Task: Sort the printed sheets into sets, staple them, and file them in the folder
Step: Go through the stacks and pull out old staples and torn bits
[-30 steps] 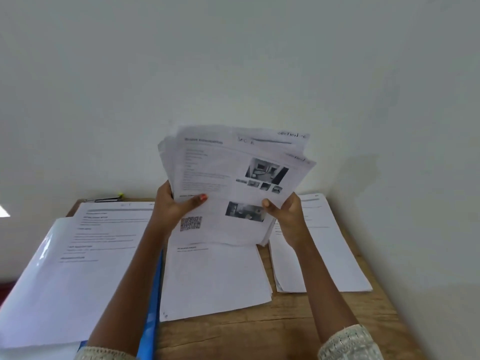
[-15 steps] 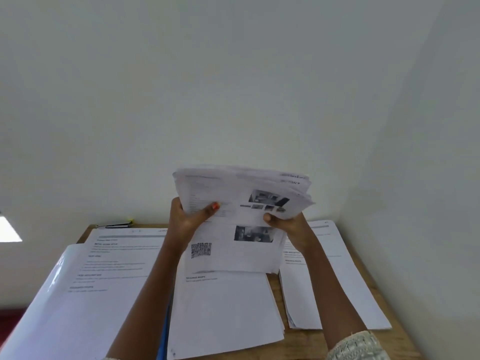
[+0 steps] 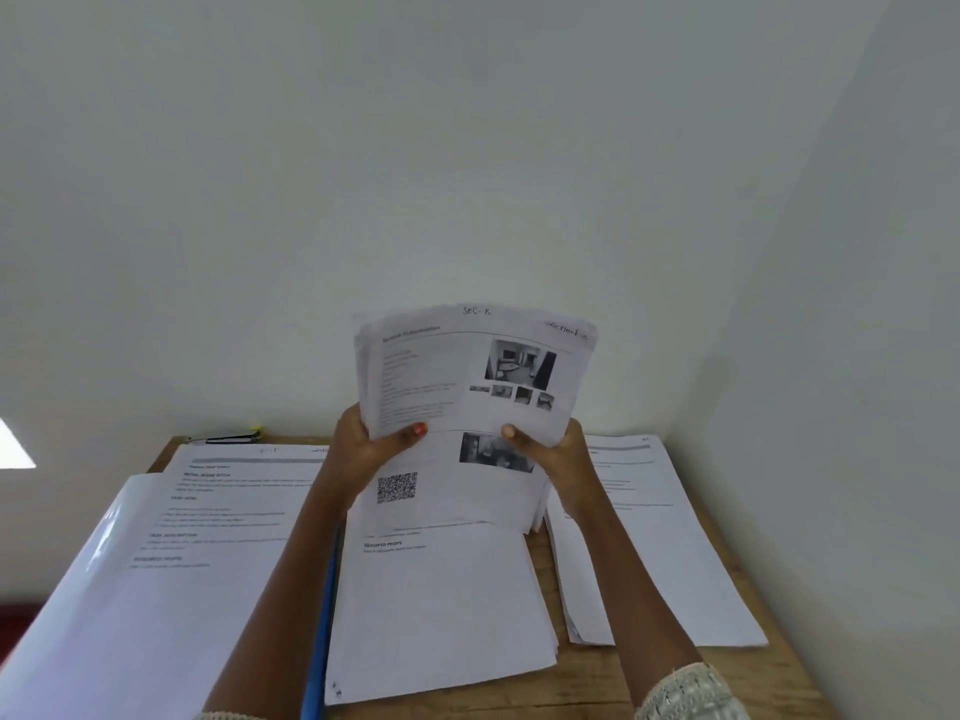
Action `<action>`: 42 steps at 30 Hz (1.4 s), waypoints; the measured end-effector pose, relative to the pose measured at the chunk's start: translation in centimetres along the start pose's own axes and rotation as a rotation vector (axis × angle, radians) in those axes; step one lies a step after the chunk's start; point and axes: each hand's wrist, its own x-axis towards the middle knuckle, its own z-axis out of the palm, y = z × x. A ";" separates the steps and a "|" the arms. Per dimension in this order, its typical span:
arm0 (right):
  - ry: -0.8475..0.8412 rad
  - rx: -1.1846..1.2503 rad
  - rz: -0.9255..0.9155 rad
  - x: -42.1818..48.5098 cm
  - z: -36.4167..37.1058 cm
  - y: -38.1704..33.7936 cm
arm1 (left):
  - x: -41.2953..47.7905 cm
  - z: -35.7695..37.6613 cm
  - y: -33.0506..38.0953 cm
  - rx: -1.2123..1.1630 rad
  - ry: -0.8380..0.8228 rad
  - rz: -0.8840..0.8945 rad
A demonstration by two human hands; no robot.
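Sorting step. From left: folder (image 3: 321, 615) with a sheet (image 3: 208, 537) on it; left hand (image 3: 363, 452) and right hand (image 3: 553, 452), each grip clamped on the unsorted stack (image 3: 467, 387), which stands upright above the middle pile (image 3: 441, 610) and right pile (image 3: 670, 543) on the table (image 3: 597, 683). Next, probably: read the top sheet's heading and choose its pile.
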 end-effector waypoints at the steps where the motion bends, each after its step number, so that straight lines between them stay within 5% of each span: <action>1: 0.020 0.003 0.015 0.0 0.0 0.3 | 0.0 0.0 -0.3 0.009 0.007 0.000; 8: 0.154 0.028 -0.032 0.0 0.4 -4.0 | 1.0 1.1 3.0 0.063 0.074 0.105; 15: -0.155 0.166 0.242 -4.7 -3.3 -3.0 | -2.3 -1.0 3.1 -0.202 -0.263 -0.247; 24: -0.129 0.132 0.618 -12.1 -2.1 6.5 | -7.8 -0.2 -4.6 -0.129 0.031 -0.537; 29: -0.106 -0.018 0.506 -12.4 -2.9 6.6 | -8.8 -0.2 -4.9 -0.243 0.036 -0.541; 36: 0.056 -0.247 0.296 -9.5 -4.1 4.3 | -8.7 -1.1 -4.8 -0.373 -0.219 -0.501; 42: -0.022 -0.430 0.158 -6.4 -2.9 3.9 | -7.6 -0.5 -5.9 -0.260 -0.116 -0.430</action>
